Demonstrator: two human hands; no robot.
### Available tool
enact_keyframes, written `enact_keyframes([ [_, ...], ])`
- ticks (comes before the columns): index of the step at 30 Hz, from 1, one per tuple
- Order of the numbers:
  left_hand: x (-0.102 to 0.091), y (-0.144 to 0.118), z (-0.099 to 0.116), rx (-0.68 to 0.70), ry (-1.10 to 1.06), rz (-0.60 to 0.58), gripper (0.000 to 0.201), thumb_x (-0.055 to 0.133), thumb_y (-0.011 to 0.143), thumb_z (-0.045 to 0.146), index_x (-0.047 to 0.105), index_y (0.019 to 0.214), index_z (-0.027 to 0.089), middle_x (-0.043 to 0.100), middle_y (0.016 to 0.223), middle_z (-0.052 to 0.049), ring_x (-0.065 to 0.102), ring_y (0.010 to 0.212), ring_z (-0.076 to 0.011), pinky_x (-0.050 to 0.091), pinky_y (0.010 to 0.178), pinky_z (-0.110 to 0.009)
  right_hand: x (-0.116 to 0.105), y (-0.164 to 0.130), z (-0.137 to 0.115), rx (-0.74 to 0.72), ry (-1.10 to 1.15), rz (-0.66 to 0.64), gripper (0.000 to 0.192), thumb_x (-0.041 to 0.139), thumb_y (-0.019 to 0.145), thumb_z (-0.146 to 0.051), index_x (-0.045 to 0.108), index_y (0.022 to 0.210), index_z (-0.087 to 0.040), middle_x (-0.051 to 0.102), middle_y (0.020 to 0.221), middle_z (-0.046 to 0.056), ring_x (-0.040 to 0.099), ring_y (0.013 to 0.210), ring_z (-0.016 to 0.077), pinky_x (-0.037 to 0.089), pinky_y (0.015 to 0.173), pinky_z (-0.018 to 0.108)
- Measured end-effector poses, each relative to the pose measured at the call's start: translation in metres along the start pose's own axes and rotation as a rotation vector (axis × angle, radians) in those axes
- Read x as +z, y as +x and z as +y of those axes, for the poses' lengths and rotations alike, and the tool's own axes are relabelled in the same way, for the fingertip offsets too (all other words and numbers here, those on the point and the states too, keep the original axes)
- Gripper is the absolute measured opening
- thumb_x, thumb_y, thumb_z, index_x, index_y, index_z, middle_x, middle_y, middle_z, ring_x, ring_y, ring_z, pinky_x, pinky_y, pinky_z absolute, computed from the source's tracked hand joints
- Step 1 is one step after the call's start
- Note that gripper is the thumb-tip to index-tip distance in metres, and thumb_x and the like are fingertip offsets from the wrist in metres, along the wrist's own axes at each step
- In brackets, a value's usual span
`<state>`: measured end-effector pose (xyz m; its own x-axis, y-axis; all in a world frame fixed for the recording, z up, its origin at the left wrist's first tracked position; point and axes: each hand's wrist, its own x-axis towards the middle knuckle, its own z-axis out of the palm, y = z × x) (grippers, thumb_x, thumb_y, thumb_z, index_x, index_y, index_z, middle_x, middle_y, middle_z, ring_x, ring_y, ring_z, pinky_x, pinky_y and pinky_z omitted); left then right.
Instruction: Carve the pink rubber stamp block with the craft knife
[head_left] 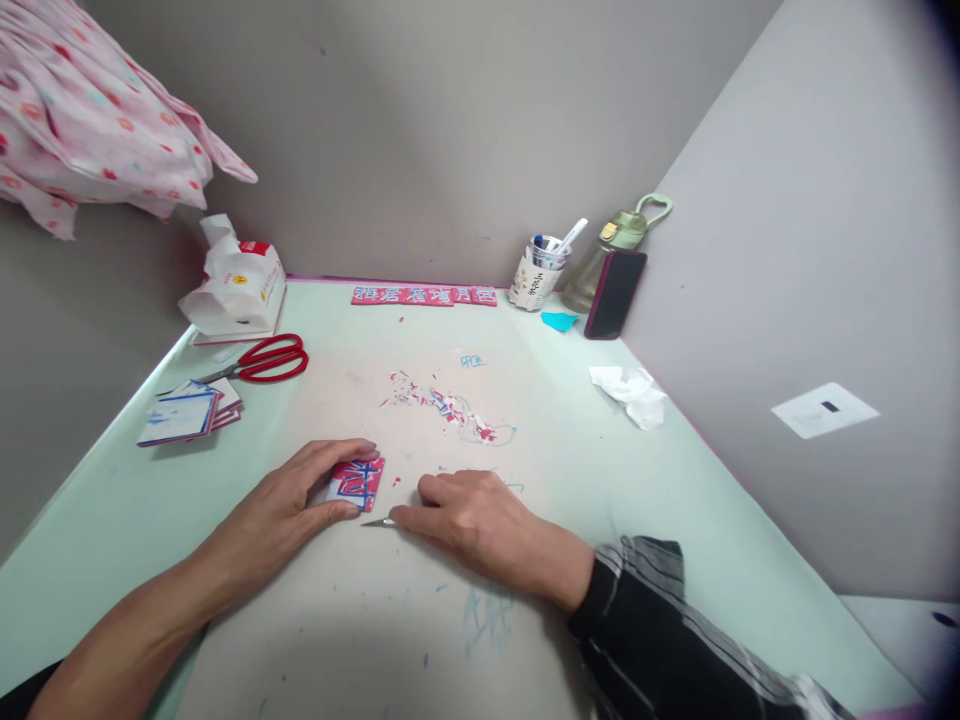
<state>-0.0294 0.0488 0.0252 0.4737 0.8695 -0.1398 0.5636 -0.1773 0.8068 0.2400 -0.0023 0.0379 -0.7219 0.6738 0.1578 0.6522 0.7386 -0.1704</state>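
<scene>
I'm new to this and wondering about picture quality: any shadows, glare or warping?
In the head view, a soft shadow darkens the beige mat near the bottom edge; the head view's upper right corner goes dark, and the right wall seems to lean, perhaps from wide-lens distortion; in the head view no strong glare shows, and the left hand and right hand look reasonably sharp.

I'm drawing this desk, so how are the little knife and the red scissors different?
The knife is held in the right hand, but the scissors lie unheld. The scissors show big red loop handles, while the knife's handle is hidden by the hand. Both have grey blades.
</scene>
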Motion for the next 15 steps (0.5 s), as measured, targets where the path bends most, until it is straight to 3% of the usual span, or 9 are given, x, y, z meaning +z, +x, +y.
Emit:
enact_keyframes([
  [15,0.0005,-0.0008,0.0007,0.026,0.01,0.003,0.047,0.065,0.091,0.048,0.058,0.137,0.038,0.06,0.144,-0.001,0.055,0.135,-0.0304,0.042,0.117,-0.051,0.0052,0.0026,0.0037,0.088,-0.038,0.113,0.021,0.049,0.108,-0.021,0.069,0.101,-0.02,0.056,0.077,-0.001,0.036,0.061,0.014,0.018,0.057,0.032],
])
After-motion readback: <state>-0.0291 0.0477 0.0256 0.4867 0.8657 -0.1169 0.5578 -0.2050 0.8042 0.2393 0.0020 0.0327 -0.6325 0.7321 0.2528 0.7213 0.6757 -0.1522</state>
